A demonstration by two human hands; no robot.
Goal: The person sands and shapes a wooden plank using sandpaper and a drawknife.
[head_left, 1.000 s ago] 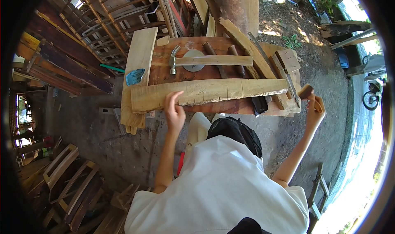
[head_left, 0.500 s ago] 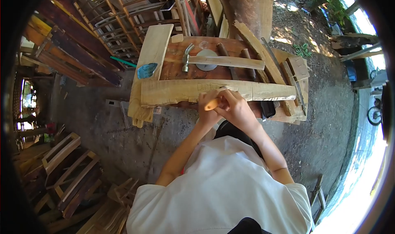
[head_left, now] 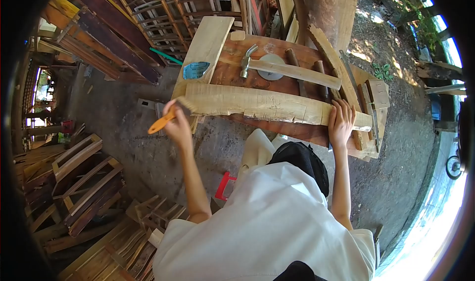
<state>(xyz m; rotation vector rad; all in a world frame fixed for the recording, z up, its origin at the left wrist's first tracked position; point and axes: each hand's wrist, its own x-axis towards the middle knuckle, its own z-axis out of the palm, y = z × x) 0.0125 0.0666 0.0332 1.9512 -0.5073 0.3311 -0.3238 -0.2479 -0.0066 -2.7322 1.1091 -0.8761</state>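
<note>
My left hand (head_left: 180,129) is closed around the handle of a paintbrush (head_left: 159,124). Its handle is orange and points left, while the bristles reach up to the left end of a long wooden board (head_left: 262,101). Faint markings show on the board's upper face, and its near edge is rough and chipped. At the board's right end, my right hand (head_left: 341,125) grips it, the fingers laid over the top and the thumb side hidden. Just beyond the board lies a hammer (head_left: 294,72) with a wooden handle, across a grey disc (head_left: 271,66).
The board lies across a low wooden bench (head_left: 237,53). A pale plank with a blue label (head_left: 196,70) extends along its left side. Chisel-like tools (head_left: 293,58) and a saw (head_left: 352,73) sit at the right. Wooden frames (head_left: 84,167) are stacked at lower left; a red object (head_left: 225,185) stands near my legs.
My hands have moved apart from the middle of the board. The left carried the brush to the left end; the right now grips the right end. The view has shifted slightly.
</note>
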